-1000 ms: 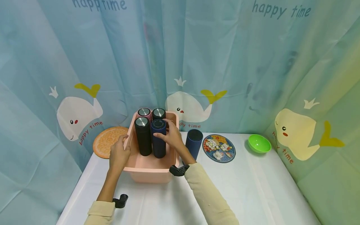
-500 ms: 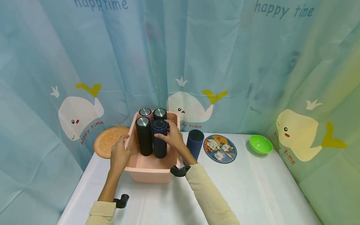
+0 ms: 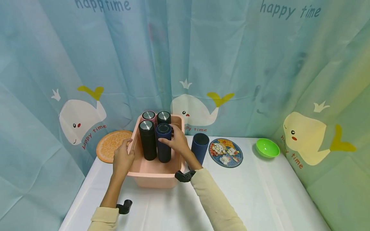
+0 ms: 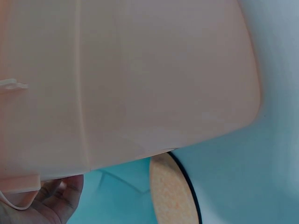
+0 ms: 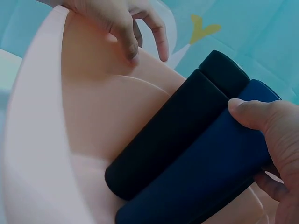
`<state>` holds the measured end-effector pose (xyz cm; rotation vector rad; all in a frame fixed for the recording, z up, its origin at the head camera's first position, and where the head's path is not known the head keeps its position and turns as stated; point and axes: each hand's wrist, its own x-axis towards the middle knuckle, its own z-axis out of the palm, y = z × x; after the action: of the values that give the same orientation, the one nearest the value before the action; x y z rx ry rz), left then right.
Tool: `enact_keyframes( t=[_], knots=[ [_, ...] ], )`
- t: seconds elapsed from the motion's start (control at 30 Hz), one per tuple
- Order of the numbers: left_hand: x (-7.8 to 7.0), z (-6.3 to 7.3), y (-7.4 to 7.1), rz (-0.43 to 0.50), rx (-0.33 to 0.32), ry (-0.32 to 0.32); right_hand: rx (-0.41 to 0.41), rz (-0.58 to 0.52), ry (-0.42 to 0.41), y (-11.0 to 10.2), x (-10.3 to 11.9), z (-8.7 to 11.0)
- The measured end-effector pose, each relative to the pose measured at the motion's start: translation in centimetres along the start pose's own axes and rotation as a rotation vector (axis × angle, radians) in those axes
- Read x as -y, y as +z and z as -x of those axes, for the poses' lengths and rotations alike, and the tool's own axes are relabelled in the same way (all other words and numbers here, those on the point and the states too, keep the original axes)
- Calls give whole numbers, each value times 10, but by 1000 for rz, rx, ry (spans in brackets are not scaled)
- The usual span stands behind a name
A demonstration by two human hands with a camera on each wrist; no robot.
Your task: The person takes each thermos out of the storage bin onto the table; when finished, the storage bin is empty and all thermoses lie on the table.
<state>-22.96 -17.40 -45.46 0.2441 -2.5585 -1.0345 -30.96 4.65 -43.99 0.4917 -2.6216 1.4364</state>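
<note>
A pink plastic bin (image 3: 156,182) stands on the table, and several thermos bottles are upright inside it. My left hand (image 3: 123,158) grips the bin's left rim; in the left wrist view its fingers (image 4: 72,193) show at the rim's underside. My right hand (image 3: 179,141) holds a dark blue thermos (image 3: 164,149) near its top, thumb in front. Beside that thermos on the left is a black one (image 3: 148,142) with a silver-topped lid. Behind them stand a pink thermos (image 3: 148,115) and another dark thermos (image 3: 163,115). The blue thermos's base is low in the bin.
Another dark blue cylinder (image 3: 200,146) stands just right of the bin, partly behind my right forearm. Farther right lie a round cartoon mat (image 3: 226,153) and a green bowl (image 3: 267,148). An orange-slice mat (image 3: 111,147) lies left of the bin. A curtain (image 3: 219,48) hangs behind.
</note>
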Motion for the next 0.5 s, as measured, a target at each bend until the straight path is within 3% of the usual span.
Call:
enact_keyframes(
  t=[0.5],
  knots=[
    [1, -1, 0, -9, 25, -15, -54, -8, -91, -1, -1, 3]
  ],
)
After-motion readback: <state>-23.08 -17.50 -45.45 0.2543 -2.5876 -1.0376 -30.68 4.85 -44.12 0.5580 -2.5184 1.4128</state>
